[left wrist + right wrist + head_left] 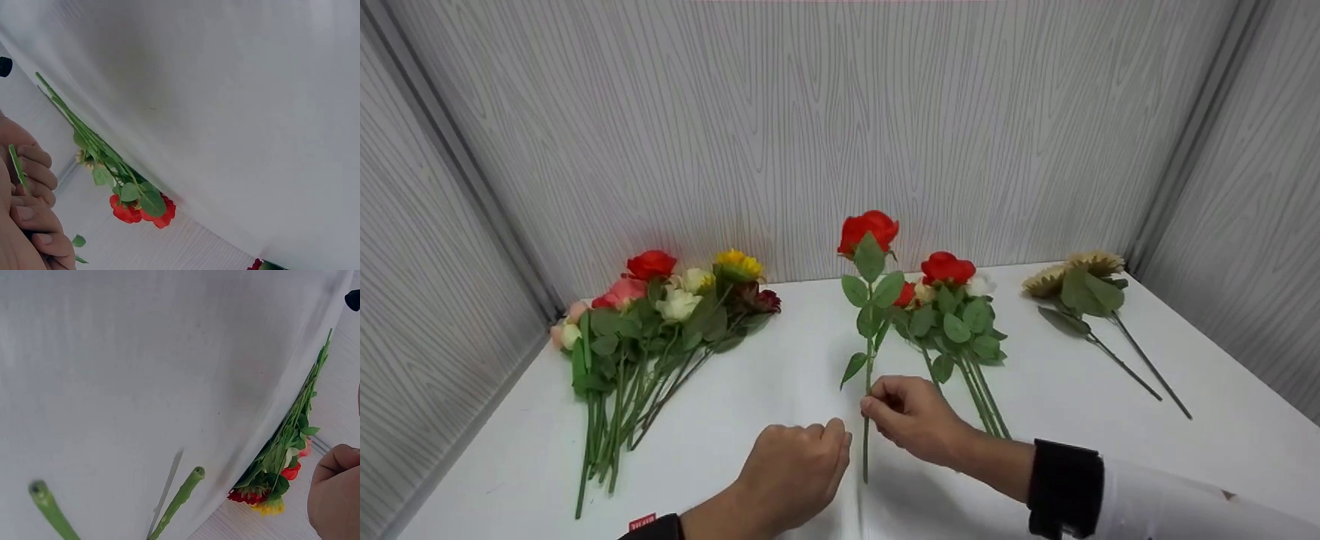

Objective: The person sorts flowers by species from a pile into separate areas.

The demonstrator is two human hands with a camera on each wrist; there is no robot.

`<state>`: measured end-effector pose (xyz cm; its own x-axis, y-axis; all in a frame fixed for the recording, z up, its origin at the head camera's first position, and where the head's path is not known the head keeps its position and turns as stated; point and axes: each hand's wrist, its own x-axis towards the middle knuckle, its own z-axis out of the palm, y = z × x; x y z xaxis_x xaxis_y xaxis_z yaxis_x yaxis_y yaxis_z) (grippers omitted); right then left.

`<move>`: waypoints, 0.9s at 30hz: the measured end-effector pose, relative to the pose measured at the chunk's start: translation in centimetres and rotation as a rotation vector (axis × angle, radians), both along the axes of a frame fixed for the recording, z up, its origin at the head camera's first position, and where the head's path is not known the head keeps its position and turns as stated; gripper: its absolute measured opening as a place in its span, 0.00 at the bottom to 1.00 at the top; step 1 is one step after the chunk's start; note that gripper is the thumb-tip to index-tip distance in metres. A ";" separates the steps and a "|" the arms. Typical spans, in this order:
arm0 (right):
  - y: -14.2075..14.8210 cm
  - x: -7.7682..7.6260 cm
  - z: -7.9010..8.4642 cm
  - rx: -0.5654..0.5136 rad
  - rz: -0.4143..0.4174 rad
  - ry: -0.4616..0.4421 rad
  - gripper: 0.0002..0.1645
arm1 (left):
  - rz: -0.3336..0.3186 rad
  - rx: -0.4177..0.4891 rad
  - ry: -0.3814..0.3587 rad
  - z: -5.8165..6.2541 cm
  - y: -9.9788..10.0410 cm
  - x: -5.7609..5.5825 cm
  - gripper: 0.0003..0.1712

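Observation:
My right hand [919,420] pinches the stem of a red rose [870,232] between thumb and fingertips. The rose stands upright, bloom at the top and green leaves below it, with the cut end of its stem hanging under the hand. My left hand [799,472] is curled into a fist just left of that stem, its knuckles facing up; nothing shows in it. In the left wrist view, curled fingers [36,216] fill the left edge beside a short green stem end [17,166].
On the white table [780,375], a mixed bunch [645,330] of roses and a sunflower lies left. A bunch with red roses [949,268] lies right of centre, and two beige flowers [1091,289] lie far right. Grained panels [840,112] wall the back and sides.

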<state>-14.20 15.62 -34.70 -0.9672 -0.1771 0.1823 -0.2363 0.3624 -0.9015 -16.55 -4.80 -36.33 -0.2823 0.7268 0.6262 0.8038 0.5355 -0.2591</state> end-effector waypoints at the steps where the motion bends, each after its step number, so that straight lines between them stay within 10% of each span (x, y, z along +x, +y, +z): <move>1: 0.1 0.0 0.0 0.012 -0.016 0.000 0.14 | 0.012 0.000 0.004 0.0 -0.2 -0.2 0.22; 9: 2.1 -0.8 0.0 0.166 -0.154 0.048 0.11 | 0.149 0.012 -0.002 0.2 -3.0 -2.9 0.22; 18: 6.4 -3.1 -0.2 0.331 -0.342 0.026 0.11 | 0.391 0.002 -0.035 -0.6 -8.1 -8.4 0.14; 27: 10.2 -4.3 -1.0 0.655 -0.351 0.009 0.21 | 0.695 -0.156 -0.574 -0.5 -13.7 -12.3 0.30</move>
<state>-18.47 25.84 -35.74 -0.9858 0.0665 0.1540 -0.0146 0.8806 -0.4736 -28.81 -18.47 -36.81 -0.9256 0.3412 0.1638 0.3411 0.9396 -0.0297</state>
